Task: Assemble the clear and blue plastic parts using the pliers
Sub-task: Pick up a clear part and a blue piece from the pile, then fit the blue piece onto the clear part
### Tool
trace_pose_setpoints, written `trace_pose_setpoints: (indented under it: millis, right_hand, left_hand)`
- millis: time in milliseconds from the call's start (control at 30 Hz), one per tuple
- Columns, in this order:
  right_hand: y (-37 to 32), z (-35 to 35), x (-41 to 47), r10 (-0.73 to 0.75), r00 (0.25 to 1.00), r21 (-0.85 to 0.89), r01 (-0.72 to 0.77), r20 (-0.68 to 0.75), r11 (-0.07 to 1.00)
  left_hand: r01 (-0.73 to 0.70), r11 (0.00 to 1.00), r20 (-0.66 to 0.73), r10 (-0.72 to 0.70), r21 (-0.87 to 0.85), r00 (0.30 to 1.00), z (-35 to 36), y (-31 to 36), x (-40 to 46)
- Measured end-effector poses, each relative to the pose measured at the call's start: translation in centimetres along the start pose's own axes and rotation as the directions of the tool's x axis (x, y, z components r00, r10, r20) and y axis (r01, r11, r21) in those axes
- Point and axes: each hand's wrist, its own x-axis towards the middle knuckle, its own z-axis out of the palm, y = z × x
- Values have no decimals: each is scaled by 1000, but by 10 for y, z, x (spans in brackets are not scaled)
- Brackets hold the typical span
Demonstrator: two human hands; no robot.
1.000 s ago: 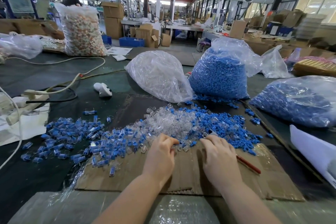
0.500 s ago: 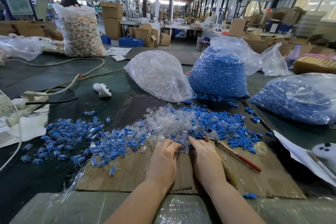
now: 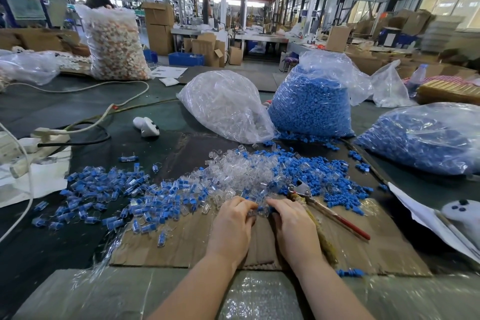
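A heap of loose clear plastic parts point(image 3: 241, 171) lies mid-table, with loose blue parts point(image 3: 327, 176) to its right and joined clear-and-blue pieces point(image 3: 109, 189) spread to the left. My left hand point(image 3: 233, 223) and my right hand point(image 3: 293, 226) rest side by side on the cardboard sheet point(image 3: 181, 244), fingertips meeting at the near edge of the heap around a small clear part point(image 3: 258, 212). What each finger pinches is hidden. The pliers point(image 3: 319, 205), with red handles, lie on the cardboard just right of my right hand, held by neither hand.
Behind the heap stand a bag of clear parts point(image 3: 228, 106) and a bag of blue parts point(image 3: 311, 106); another blue bag point(image 3: 428, 138) lies right. White cables and a power strip point(image 3: 33, 143) sit left. A white controller point(image 3: 465, 218) rests on paper at the right.
My right hand moved left off the pliers, which now lie uncovered on the cardboard. Both hands came together at the heap's near edge and the view shifted slightly.
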Motion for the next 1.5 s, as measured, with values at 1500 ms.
trace_pose_setpoints:
  millis: [1500]
  right_hand:
    - [-6,-4,-5,-31,997,3,32,-70,999]
  left_hand:
    - [58,994,-74,-65,-98,995,-3,2,-1]
